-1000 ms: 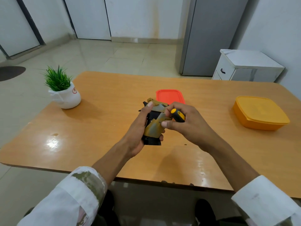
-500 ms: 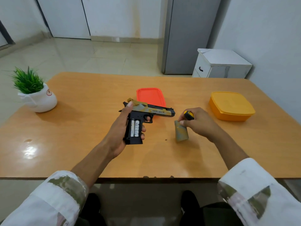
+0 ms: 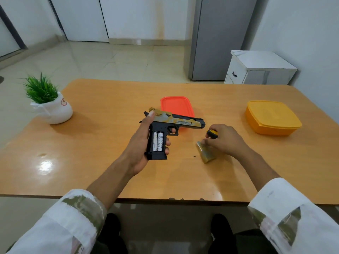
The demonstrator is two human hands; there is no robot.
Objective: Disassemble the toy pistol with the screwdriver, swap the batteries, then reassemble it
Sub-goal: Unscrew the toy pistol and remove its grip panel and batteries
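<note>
My left hand (image 3: 140, 143) grips the black and gold toy pistol (image 3: 176, 122) by its handle, barrel pointing right, held above the table. The handle's side is uncovered and two white batteries (image 3: 158, 141) show inside it. My right hand (image 3: 224, 139) holds the yellow and black screwdriver (image 3: 212, 134) in curled fingers, and its fingertips touch the gold grip cover (image 3: 205, 153), which lies on the wooden table (image 3: 91, 153) to the right of the pistol.
An orange-red lid (image 3: 177, 106) lies flat behind the pistol. A closed yellow box (image 3: 272, 117) stands at the right. A white pot with a green plant (image 3: 50, 105) sits at the far left. A small dark speck (image 3: 194, 156) lies near the cover.
The grip cover came off the pistol's handle and my right hand carried it rightward down onto the table. The batteries became visible. My left hand turned the pistol level.
</note>
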